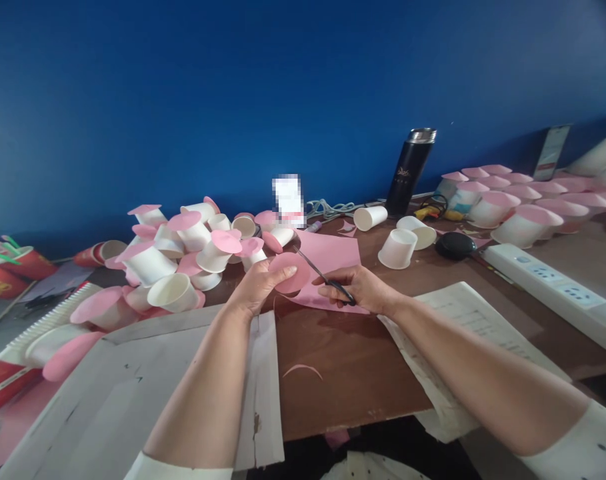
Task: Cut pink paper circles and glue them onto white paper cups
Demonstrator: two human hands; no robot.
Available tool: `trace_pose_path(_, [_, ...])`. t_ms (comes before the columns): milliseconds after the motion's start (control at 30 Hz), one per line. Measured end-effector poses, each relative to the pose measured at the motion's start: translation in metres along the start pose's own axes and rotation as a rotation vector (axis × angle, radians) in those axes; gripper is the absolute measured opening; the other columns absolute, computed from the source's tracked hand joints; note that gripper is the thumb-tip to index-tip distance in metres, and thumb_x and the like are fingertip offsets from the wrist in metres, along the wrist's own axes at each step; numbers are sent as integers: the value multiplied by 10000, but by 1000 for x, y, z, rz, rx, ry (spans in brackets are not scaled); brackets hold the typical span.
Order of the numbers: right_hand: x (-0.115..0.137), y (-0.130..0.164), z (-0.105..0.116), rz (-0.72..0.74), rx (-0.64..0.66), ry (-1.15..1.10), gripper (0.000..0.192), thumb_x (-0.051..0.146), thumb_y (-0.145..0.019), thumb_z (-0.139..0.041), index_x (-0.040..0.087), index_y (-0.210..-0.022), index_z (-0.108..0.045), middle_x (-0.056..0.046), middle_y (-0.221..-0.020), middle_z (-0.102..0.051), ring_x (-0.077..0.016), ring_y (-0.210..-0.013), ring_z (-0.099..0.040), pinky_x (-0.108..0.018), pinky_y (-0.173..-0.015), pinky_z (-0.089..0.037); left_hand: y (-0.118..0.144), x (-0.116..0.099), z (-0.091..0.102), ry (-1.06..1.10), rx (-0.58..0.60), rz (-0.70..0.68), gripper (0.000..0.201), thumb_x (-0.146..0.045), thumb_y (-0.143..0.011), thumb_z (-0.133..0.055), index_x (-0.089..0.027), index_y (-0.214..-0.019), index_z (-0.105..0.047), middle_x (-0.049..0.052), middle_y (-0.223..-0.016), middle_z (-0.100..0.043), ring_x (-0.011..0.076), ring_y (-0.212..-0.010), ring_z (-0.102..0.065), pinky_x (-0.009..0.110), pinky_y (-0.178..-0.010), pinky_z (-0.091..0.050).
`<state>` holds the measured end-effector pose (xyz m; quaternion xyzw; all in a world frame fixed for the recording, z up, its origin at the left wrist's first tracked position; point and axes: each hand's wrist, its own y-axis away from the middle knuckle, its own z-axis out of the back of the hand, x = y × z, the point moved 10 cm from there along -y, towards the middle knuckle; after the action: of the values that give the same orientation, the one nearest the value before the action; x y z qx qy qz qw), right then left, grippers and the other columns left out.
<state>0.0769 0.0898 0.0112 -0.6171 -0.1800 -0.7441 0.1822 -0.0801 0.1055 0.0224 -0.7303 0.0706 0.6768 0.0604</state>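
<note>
My left hand (257,285) is closed on a round disc of pink paper (293,275), the thumb lying across its face. In my right hand (355,288) is a pair of scissors (319,267) with dark handles, the fingers wrapped round them. The scissor blades point up and left, beside the right edge of the disc; whether they touch it I cannot tell. Beneath both hands lies a larger sheet of pink paper (335,253) on the brown table. A thin curved paper strip (303,368) rests nearer the front edge.
White paper cups with pink discs (193,230) are heaped at left. More pink-topped cups (527,217) stand in rows at right. Loose white cups (397,249), a black thermos (411,170) and a power strip (553,287) are right of the hands. Grey cardboard (147,393) lies under my left forearm.
</note>
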Motion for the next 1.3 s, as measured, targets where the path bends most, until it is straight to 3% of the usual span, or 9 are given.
trace_pose_path(367, [-3,0,-1,-22,8,-16,548,520,-666,-756,105,-1023,-735,-8,-613,-571,-92,-515,-478,-264,-511,-408,0,7,1,8,9,71,339,-300,-690,-763,-149,-990,-720,110,-979,-716,263,-876,-656,388,-830,-488])
trace_pose_path(833, [2,2,-1,-6,9,-65,537,474,-623,-786,68,-967,-723,20,-561,-491,-88,-525,-423,-281,-522,-397,0,7,1,-36,-1,55,378,-353,-695,-760,-149,-1010,-718,122,-1023,-711,277,-932,-642,408,-868,-468])
trace_pose_path(1300, [-1,-1,2,8,-23,0,545,517,-650,-762,94,-992,-734,-23,-647,-580,-109,-555,-492,-289,-547,-426,0,4,1,-17,19,50,394,-328,-702,-766,-141,-1041,-694,106,-1042,-704,277,-1002,-629,422,-933,-450])
